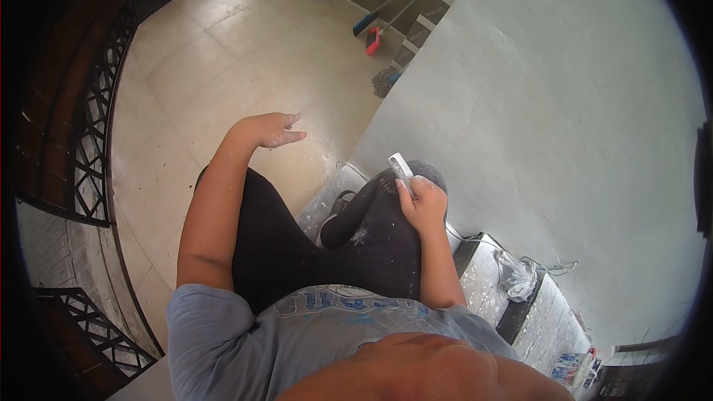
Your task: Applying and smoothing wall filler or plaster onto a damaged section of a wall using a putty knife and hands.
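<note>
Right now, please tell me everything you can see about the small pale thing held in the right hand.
The small pale block looks flat and oblong, whitish grey, perhaps a sanding block or scraper; its kind is not clear. The right hand grips its lower end, so only the upper part shows, tilted up and to the left. It sits close to the grey wall, above the raised knee; whether it touches the wall cannot be told.

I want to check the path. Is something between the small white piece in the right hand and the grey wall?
Nothing visible. The right hand holds the white piece close before the grey wall; the left hand hangs apart over the floor.
</note>
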{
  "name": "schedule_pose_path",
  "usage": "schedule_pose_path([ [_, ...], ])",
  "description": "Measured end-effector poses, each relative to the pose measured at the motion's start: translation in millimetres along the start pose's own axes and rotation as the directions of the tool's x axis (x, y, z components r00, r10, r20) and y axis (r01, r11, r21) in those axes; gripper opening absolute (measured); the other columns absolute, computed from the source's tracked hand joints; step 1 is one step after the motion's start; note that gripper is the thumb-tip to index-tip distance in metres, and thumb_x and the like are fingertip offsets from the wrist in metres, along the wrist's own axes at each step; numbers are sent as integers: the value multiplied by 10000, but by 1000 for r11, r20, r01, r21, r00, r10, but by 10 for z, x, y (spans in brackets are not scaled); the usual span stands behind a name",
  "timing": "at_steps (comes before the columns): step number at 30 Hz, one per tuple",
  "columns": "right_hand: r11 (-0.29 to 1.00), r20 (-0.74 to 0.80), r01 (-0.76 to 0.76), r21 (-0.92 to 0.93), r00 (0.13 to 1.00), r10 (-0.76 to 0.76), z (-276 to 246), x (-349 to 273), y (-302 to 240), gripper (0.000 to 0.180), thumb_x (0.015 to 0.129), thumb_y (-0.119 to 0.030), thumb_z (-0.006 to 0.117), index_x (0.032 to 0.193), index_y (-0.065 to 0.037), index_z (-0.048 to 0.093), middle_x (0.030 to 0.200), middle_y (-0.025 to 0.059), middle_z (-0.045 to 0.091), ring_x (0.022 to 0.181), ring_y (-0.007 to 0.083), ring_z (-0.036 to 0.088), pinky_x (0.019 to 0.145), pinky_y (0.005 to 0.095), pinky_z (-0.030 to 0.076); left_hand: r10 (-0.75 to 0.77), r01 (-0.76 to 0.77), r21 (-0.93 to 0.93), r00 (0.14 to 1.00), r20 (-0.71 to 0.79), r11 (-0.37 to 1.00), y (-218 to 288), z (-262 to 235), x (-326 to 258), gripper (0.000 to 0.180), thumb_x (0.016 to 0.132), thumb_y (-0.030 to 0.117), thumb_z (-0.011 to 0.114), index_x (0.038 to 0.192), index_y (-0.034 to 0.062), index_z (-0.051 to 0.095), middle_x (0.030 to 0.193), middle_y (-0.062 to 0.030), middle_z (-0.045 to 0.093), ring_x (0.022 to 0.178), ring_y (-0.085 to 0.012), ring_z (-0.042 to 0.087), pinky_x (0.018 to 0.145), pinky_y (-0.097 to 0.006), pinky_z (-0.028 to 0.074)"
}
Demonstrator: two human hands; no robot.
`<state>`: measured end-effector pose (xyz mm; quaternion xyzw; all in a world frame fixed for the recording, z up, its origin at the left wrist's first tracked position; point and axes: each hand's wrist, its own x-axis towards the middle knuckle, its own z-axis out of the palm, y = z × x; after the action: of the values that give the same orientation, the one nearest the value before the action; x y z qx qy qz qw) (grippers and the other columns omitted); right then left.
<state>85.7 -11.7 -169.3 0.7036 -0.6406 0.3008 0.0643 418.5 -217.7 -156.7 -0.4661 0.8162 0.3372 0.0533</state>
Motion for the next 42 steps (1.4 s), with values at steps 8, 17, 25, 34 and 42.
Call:
schedule_pose_path([
  [8, 994, 7, -76, -74, 997, 77, 134, 75, 183, 321, 888, -303, 669, 681, -63, 617, 674, 123, 605, 614, 344, 617, 546, 441, 454, -7, -1, 101, 997, 78, 995, 87, 70, -12, 860, 954, 589, 518, 1560, 34, 264, 1507, -238, 436, 1376, -375, 450, 1135, -402, 365],
  [17, 973, 13, -179, -146, 983, 183, 190, 9, 447, 340, 883, -298, 682, 675, -47, 583, 662, 143, 577, 612, 372, 596, 541, 447, 437, 64, -65, 9, 997, 49, 998, 270, -21, 252, 879, 918, 573, 599, 1557, 54, 290, 1480, -265, 454, 1357, -388, 462, 1129, -396, 366],
  [25, 972, 33, -192, -137, 980, 198, 241, 18, 573, 340, 880, -287, 687, 671, -45, 571, 648, 146, 568, 601, 375, 590, 532, 452, 427, 421, -411, -185, 907, 16, 893, 573, -38, 345, 971, 762, 252, 834, 1571, 181, 301, 1433, -209, 521, 1315, -353, 499, 1088, -391, 409],
  [34, 967, 68, -182, -178, 978, 197, 238, 46, 554, 283, 880, -279, 681, 696, -70, 630, 662, 121, 605, 599, 349, 617, 526, 439, 452, 596, -615, -115, 787, -162, 780, 613, -52, 279, 725, 787, -3, 638, 1469, 199, 497, 1343, -181, 600, 1210, -360, 565, 1051, -405, 440],
  [42, 961, 18, -194, -197, 979, 202, 211, 35, 529, 280, 880, -272, 680, 697, -65, 637, 675, 122, 615, 605, 348, 623, 531, 436, 460, 570, -588, -27, 793, -215, 808, 548, 4, 292, 690, 751, -110, 465, 1380, 143, 591, 1297, -199, 623, 1185, -367, 580, 1036, -393, 459],
])
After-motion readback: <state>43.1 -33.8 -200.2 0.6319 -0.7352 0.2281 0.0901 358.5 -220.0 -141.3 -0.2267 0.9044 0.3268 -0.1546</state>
